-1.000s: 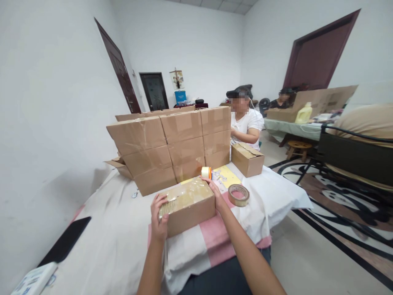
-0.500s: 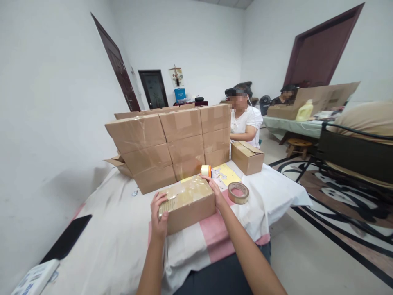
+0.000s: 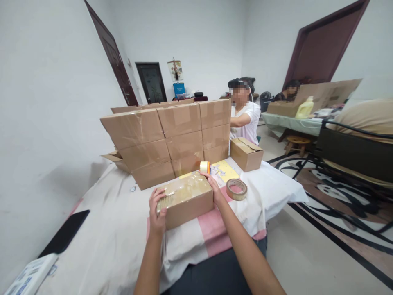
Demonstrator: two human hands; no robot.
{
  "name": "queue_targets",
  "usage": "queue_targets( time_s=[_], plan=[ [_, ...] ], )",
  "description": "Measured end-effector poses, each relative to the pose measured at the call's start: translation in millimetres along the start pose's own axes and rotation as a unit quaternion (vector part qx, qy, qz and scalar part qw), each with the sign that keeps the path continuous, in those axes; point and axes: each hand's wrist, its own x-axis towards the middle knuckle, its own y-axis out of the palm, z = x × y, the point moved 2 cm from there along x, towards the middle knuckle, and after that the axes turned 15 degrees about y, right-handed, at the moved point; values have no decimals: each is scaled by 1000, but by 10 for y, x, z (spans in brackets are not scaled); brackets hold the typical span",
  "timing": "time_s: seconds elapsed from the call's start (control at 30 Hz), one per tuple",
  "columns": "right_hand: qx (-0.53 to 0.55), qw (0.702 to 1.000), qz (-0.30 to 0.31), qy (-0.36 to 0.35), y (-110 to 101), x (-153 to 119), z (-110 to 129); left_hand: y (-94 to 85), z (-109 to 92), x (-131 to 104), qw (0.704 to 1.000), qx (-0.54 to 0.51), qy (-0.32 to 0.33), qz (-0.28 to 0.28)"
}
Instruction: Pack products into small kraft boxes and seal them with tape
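Observation:
A taped brown cardboard box (image 3: 188,209) rests on the cloth-covered table in front of me. My left hand (image 3: 158,209) grips its left end, fingers over the top edge and thumb on the near side. Against the right end lies my right hand (image 3: 214,187), its fingertips reaching the top far corner. To the right of that hand is a roll of brown packing tape (image 3: 236,189), lying flat. Just behind the box stands a small roll with an orange rim (image 3: 204,167), on its side.
Stacked cardboard boxes (image 3: 184,135) form a wall across the table. Another box (image 3: 246,154) sits at the far right corner, near a person in a white shirt (image 3: 250,121). A black flat object (image 3: 66,232) and a white device (image 3: 32,273) lie at left.
The view has shifted slightly, so the table things appear a little higher. Both hands keep their hold on the box. The person opposite has moved an arm and leaned slightly.

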Motion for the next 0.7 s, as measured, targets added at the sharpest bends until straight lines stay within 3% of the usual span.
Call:
queue_targets(
  time_s=[0.7],
  plan=[
    [0,1000,3,3,26,-25,28,4,20,-28,1000,5,-6,-1]
  ],
)
